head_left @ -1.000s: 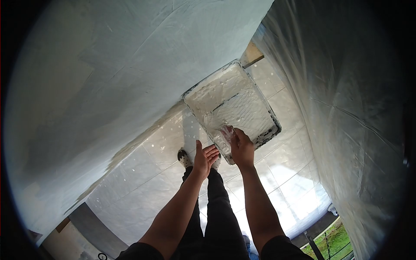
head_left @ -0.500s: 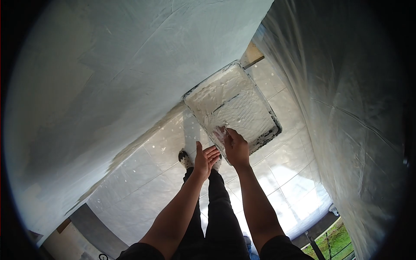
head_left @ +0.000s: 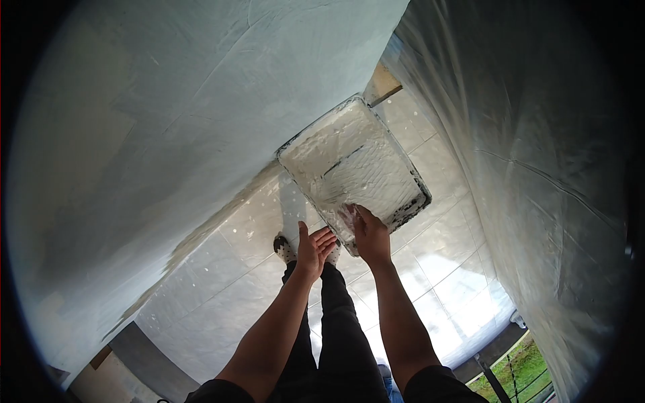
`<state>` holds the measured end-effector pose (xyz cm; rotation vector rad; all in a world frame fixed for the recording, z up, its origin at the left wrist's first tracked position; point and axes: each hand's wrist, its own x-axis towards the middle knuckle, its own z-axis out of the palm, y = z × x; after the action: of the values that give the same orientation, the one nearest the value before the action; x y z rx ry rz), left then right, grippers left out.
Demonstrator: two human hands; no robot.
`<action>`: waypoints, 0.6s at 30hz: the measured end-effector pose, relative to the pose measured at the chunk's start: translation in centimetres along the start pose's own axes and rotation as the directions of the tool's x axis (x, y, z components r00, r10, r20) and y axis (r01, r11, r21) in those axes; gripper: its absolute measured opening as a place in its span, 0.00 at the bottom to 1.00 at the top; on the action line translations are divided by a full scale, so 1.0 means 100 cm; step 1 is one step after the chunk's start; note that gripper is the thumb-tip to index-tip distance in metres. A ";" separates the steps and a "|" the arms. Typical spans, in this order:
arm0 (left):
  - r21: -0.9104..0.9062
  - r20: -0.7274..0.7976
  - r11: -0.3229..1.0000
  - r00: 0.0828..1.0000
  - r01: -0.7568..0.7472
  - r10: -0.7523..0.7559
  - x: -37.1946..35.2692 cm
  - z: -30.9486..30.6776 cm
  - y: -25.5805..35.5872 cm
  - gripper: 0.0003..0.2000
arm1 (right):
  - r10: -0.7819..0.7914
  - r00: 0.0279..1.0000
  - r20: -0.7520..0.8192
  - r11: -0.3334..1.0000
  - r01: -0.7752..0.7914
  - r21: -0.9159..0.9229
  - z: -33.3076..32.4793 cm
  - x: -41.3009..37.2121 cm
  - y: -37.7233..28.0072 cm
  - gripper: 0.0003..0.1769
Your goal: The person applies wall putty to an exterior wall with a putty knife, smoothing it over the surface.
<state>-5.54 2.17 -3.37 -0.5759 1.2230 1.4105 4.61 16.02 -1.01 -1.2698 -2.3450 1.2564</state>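
Note:
A paint tray (head_left: 293, 149) coated in white paint lies on the tiled floor below me. My right hand (head_left: 371, 236) is at the tray's near corner, its fingers closed on a crumpled piece of clear plastic (head_left: 347, 216) smeared with white. My left hand (head_left: 312, 247) hovers just left of it, palm open, fingers apart, holding nothing. Below the hands I see my dark trousers (head_left: 339, 316) and a paint-spotted shoe (head_left: 284, 247).
A white-painted wall (head_left: 168, 121) fills the left side. Clear plastic sheeting (head_left: 537, 168) hangs on the right. The glossy floor tiles (head_left: 228, 275) carry paint spatters. A wooden piece (head_left: 381, 83) sits beyond the tray. Grass (head_left: 531, 376) shows at the bottom right.
My right hand has drawn the plastic piece back from inside the tray to its near corner. The left hand has hardly moved.

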 end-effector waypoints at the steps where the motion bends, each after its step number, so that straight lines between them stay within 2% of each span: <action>1: -0.001 0.002 1.000 1.000 0.001 -0.001 0.000 0.001 -0.001 0.55 | 0.000 1.000 -0.001 1.000 0.000 -0.003 -0.001 -0.002 0.000 0.19; 3: -0.001 -0.022 1.000 1.000 0.009 -0.009 0.001 0.001 -0.001 0.55 | -0.001 1.000 -0.001 0.999 0.001 0.033 -0.001 -0.004 -0.002 0.19; 4: -0.004 -0.026 1.000 1.000 0.007 -0.007 0.001 0.000 0.000 0.55 | 0.007 0.996 -0.094 0.996 0.002 0.093 -0.001 -0.003 -0.005 0.19; 5: -0.011 -0.023 1.000 1.000 0.007 -0.007 0.001 0.000 0.001 0.55 | 0.008 0.996 -0.090 0.996 0.000 0.094 0.001 -0.002 -0.005 0.19; 7: -0.016 -0.018 1.000 1.000 0.015 -0.015 -0.001 0.000 -0.003 0.55 | 0.013 1.000 0.021 1.000 -0.012 -0.014 0.004 0.002 -0.005 0.19; 8: -0.015 -0.016 1.000 1.000 0.009 -0.010 0.000 0.000 -0.003 0.55 | 0.096 0.992 0.079 0.995 -0.096 -0.012 0.005 0.005 -0.007 0.18; 9: -0.011 -0.013 1.000 1.000 0.001 -0.001 0.001 0.000 -0.002 0.55 | 0.094 0.993 0.076 0.996 -0.093 -0.011 0.003 0.009 -0.009 0.18; 11: -0.007 -0.009 1.000 1.000 0.003 -0.003 0.000 0.001 0.001 0.55 | 0.120 0.992 -0.035 0.985 -0.114 0.131 -0.001 0.016 -0.013 0.18; 12: -0.005 -0.008 1.000 1.000 0.011 -0.011 -0.001 0.002 0.001 0.55 | 0.122 0.992 -0.035 0.984 -0.116 0.132 0.001 0.018 -0.010 0.18; 14: -0.006 -0.002 1.000 1.000 0.011 -0.011 -0.001 0.000 0.000 0.55 | -0.025 0.993 -0.119 0.999 0.022 -0.026 0.005 0.024 -0.006 0.18; 15: -0.010 0.004 1.000 1.000 0.007 -0.006 -0.001 0.001 0.000 0.55 | -0.026 0.992 -0.120 0.999 0.023 -0.028 0.003 0.024 -0.004 0.18; 17: -0.006 0.001 1.000 1.000 0.011 -0.011 0.000 0.002 0.000 0.55 | 0.155 0.984 0.090 0.985 -0.147 -0.089 -0.002 0.028 -0.009 0.17; 18: -0.003 -0.007 1.000 1.000 0.018 -0.018 0.000 0.002 0.000 0.55 | 0.135 0.991 0.007 0.991 -0.135 0.003 -0.002 0.028 -0.009 0.17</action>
<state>-5.53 2.33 -3.27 -0.5930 1.2190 1.3969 2.46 18.08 -0.82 -1.4469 -2.2942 1.3055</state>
